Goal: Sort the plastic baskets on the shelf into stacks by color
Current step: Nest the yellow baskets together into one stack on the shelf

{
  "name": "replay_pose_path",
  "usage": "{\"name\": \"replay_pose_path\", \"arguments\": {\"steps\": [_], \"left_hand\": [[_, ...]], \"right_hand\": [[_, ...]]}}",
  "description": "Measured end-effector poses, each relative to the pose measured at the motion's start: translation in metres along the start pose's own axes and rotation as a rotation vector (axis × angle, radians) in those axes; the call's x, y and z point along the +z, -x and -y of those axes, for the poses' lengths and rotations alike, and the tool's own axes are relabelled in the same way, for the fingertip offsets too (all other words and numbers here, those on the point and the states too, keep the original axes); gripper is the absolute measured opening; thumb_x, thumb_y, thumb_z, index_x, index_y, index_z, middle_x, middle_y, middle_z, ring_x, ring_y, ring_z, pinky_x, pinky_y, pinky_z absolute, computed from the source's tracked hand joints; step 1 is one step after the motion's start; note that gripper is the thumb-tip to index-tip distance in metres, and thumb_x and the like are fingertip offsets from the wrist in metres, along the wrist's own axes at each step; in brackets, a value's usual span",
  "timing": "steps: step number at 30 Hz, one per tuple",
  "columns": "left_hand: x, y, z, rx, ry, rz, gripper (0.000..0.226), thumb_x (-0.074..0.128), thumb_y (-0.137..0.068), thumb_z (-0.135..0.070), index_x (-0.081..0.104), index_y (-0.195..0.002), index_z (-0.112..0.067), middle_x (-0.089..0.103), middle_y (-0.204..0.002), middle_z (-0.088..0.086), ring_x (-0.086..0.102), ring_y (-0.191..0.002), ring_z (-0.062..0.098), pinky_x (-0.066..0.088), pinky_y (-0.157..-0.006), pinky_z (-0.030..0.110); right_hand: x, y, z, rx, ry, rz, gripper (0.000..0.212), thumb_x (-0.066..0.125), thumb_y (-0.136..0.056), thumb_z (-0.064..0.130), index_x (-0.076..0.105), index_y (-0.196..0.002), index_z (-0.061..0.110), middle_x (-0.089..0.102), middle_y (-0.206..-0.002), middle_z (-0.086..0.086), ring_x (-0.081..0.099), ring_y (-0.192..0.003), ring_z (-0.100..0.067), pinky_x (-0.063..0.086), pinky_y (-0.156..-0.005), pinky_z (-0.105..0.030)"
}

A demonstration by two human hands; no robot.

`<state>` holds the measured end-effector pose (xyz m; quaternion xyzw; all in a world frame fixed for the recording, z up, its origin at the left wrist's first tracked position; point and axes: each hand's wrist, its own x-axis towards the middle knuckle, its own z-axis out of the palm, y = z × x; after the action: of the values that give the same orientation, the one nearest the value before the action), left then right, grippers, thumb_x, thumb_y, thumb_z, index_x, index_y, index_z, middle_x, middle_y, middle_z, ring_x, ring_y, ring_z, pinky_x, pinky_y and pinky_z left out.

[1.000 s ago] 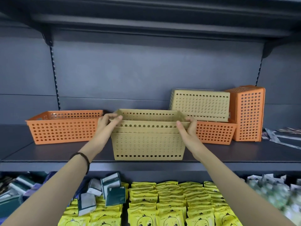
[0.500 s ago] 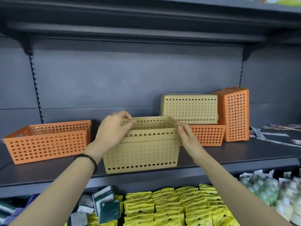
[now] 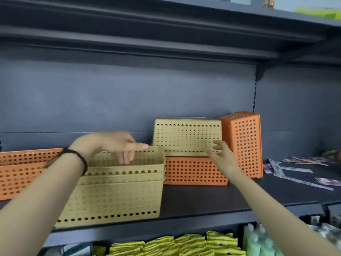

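Note:
A stack of tan perforated baskets (image 3: 118, 193) stands at the shelf's front. My left hand (image 3: 110, 145) hovers over its rim, fingers apart, holding nothing. My right hand (image 3: 220, 151) is open, its fingertips at the lower right corner of an upturned tan basket (image 3: 186, 135). That basket rests on an orange basket (image 3: 193, 170). Another orange basket (image 3: 243, 143) stands on end to the right. At the far left sits an orange basket (image 3: 20, 172), partly hidden by my left arm.
The dark shelf board (image 3: 212, 200) has a shelf above it close overhead. Flat packets and strips (image 3: 299, 170) lie at the right. Below, yellow packets (image 3: 175, 244) and green items (image 3: 262, 242) fill the lower shelf.
Both hands have let go of the tan stack's rim. My right hand moved right and up to the upturned tan basket. The view shifted to the right.

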<state>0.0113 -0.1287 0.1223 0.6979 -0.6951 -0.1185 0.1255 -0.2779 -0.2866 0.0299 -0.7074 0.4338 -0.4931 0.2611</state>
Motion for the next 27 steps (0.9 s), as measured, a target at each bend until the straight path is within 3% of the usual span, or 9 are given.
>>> {"name": "replay_pose_path", "arguments": {"steps": [4, 6, 8, 10, 12, 15, 19, 24, 27], "left_hand": [[0.013, -0.048, -0.031, -0.063, -0.053, -0.408, 0.059, 0.046, -0.079, -0.072, 0.066, -0.085, -0.017, 0.072, -0.090, 0.000, 0.067, -0.089, 0.019, 0.051, -0.088, 0.038], [0.022, -0.069, -0.045, -0.111, 0.022, -0.433, 0.059, 0.052, -0.081, -0.067, 0.063, -0.110, -0.016, 0.067, -0.114, 0.002, 0.061, -0.105, 0.021, 0.046, -0.096, 0.040], [0.029, -0.084, -0.059, -0.171, 0.132, -0.409, 0.075, 0.057, -0.083, -0.060, 0.043, -0.139, -0.012, 0.050, -0.141, 0.007, 0.053, -0.122, 0.026, 0.040, -0.105, 0.040], [0.034, -0.094, -0.069, -0.216, 0.165, -0.403, 0.084, 0.056, -0.087, -0.054, 0.024, -0.150, -0.008, 0.031, -0.155, 0.010, 0.038, -0.138, 0.029, 0.032, -0.110, 0.037], [0.033, -0.104, -0.072, -0.271, 0.225, -0.380, 0.096, 0.059, -0.082, -0.059, 0.019, -0.151, -0.006, 0.022, -0.159, 0.009, 0.028, -0.143, 0.029, 0.027, -0.112, 0.036], [0.034, -0.117, -0.063, -0.336, 0.292, -0.339, 0.131, 0.057, -0.045, -0.090, 0.031, -0.149, -0.015, 0.032, -0.156, 0.006, 0.034, -0.141, 0.027, 0.032, -0.113, 0.044], [0.040, -0.127, -0.060, -0.342, 0.426, -0.392, 0.112, 0.072, -0.071, -0.058, 0.012, -0.150, -0.007, 0.023, -0.158, 0.011, 0.027, -0.143, 0.029, 0.030, -0.113, 0.042], [0.032, -0.133, -0.064, -0.237, 0.510, -0.596, 0.111, 0.082, -0.067, -0.041, 0.010, -0.150, -0.021, 0.020, -0.148, 0.006, 0.025, -0.140, 0.023, 0.029, -0.110, 0.039], [0.038, -0.129, -0.063, -0.120, 0.571, -0.674, 0.117, 0.086, -0.063, -0.034, 0.007, -0.150, -0.026, 0.018, -0.147, 0.003, 0.022, -0.139, 0.019, 0.025, -0.112, 0.042]], "right_hand": [[-0.019, -0.036, -0.019, -0.063, 0.121, -0.028, 0.065, 0.070, -0.087, 0.034, 0.042, -0.141, 0.013, 0.048, -0.141, -0.009, 0.045, -0.129, -0.024, 0.039, -0.106, -0.036], [-0.023, -0.048, -0.027, -0.075, 0.139, -0.029, 0.070, 0.072, -0.084, 0.034, 0.039, -0.143, 0.012, 0.046, -0.142, -0.010, 0.040, -0.132, -0.024, 0.035, -0.108, -0.036], [-0.025, -0.057, -0.035, -0.061, 0.149, -0.008, 0.079, 0.073, -0.083, 0.036, 0.033, -0.147, 0.011, 0.042, -0.146, -0.012, 0.037, -0.136, -0.026, 0.033, -0.110, -0.038], [-0.026, -0.065, -0.043, -0.047, 0.132, 0.041, 0.085, 0.072, -0.085, 0.035, 0.026, -0.151, 0.009, 0.039, -0.150, -0.012, 0.036, -0.139, -0.026, 0.032, -0.110, -0.037], [-0.027, -0.071, -0.048, -0.025, 0.079, 0.104, 0.087, 0.071, -0.086, 0.031, 0.019, -0.153, 0.009, 0.040, -0.151, -0.010, 0.038, -0.139, -0.026, 0.034, -0.109, -0.036], [-0.025, -0.080, -0.054, -0.020, 0.048, 0.191, 0.080, 0.068, -0.089, 0.030, 0.022, -0.152, 0.012, 0.049, -0.146, -0.006, 0.049, -0.131, -0.022, 0.041, -0.101, -0.030], [-0.021, -0.087, -0.059, -0.101, -0.021, 0.206, 0.070, 0.069, -0.087, 0.032, 0.034, -0.147, 0.023, 0.058, -0.136, 0.005, 0.054, -0.116, -0.011, 0.043, -0.094, -0.025], [-0.027, -0.091, -0.062, -0.178, -0.224, 0.207, 0.081, 0.073, -0.083, 0.033, 0.028, -0.150, 0.038, 0.058, -0.121, 0.024, 0.052, -0.099, 0.013, 0.046, -0.085, -0.016], [-0.027, -0.088, -0.058, -0.205, -0.334, 0.238, 0.097, 0.076, -0.081, 0.026, 0.013, -0.153, 0.043, 0.049, -0.130, 0.027, 0.044, -0.105, 0.019, 0.042, -0.092, -0.020]]}}
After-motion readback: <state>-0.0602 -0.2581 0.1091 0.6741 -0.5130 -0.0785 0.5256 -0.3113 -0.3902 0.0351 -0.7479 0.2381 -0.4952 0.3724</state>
